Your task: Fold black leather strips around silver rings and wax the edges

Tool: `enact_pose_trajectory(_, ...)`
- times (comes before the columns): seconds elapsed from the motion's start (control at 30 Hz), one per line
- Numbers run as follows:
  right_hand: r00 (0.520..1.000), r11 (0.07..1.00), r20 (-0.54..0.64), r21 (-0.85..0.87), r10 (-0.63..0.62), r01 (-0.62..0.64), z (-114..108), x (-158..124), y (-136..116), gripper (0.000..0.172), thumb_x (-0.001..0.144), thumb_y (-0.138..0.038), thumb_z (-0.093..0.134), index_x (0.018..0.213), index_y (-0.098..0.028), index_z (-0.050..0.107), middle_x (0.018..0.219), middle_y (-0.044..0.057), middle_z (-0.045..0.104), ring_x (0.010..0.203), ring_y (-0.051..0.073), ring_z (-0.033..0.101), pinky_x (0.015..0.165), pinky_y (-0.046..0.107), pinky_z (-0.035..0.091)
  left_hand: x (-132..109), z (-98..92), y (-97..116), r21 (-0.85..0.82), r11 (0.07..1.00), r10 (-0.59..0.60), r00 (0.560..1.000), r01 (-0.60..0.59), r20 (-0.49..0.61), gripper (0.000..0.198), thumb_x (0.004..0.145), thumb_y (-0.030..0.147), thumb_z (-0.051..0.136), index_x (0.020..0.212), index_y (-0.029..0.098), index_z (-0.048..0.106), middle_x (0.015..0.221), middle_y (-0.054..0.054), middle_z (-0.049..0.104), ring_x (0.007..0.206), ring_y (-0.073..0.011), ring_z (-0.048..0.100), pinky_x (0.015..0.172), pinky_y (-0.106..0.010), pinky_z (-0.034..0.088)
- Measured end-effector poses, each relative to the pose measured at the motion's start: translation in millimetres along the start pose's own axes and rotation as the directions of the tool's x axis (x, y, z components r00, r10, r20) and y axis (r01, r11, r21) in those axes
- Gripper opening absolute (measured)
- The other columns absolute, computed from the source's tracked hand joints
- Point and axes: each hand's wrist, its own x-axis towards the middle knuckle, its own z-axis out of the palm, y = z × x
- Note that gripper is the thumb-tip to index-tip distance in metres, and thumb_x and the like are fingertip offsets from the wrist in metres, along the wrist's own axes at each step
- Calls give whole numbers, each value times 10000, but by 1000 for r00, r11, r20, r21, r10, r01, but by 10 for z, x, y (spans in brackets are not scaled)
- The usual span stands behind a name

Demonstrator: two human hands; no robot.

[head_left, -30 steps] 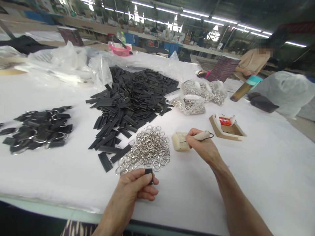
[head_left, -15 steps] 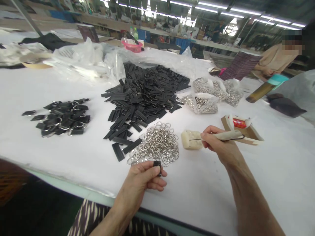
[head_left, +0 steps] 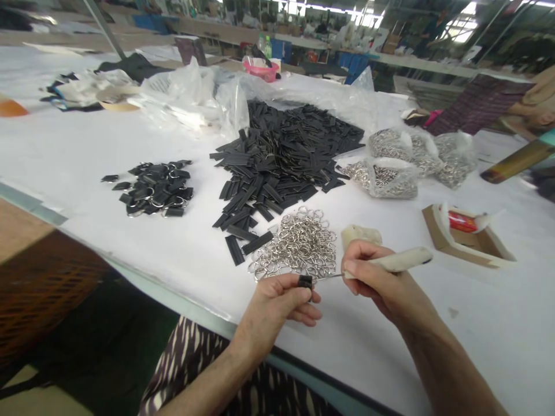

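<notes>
- Left hand [head_left: 280,300]: palm turned inward, thumb and forefinger pinched together, remaining fingers curled; forearm rising from the table [head_left: 65,162] edge.
- Right hand [head_left: 384,283]: closed in a pen-like grip, just right of the left hand, above the table.

Single head-worn view, looking forward and down, close over white table [head_left: 130,242]

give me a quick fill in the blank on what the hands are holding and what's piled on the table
1. The left hand pinches a small folded ____ strap piece.
2. The right hand holds a cream-handled tool whose thin tip points toward the ____ hand.
3. The loose heap of metal rings lies just in front of the big pile of black ____.

Missing words: black; left; strips
</notes>
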Motion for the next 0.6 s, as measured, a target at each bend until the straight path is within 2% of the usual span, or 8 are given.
enact_pose_trajectory(0.27,999,999,40,-49,13,-11,12,18,17,189,806,-229,552,629,-174,516,525,-24,513,467,85,366,419,212,217,2,0,-4,51,998,-37,999,35,23,188,741,269,592,770,94,655,643,-78,663,581,-150,630,599,-235,521)
enact_pose_trajectory(0.4,998,999,59,-52,17,-14,15,26,31,176,805,-224,547,640,-175,515,522,-27,507,476,88,369,429,215,225,7,19,7,56,998,-39,999,37,26,196,731,278,602,767,92,651,671,-78,666,598,-158,634,599,-241,522)
enact_pose_trajectory(0.6,994,999,106,-41,34,-30,3,48,25,154,778,-231,565,647,-168,515,520,-26,495,481,89,374,436,217,224,-6,34,15,99,993,-73,997,71,22,178,724,271,590,705,102,643,590,-67,646,543,-146,614,564,-232,507)
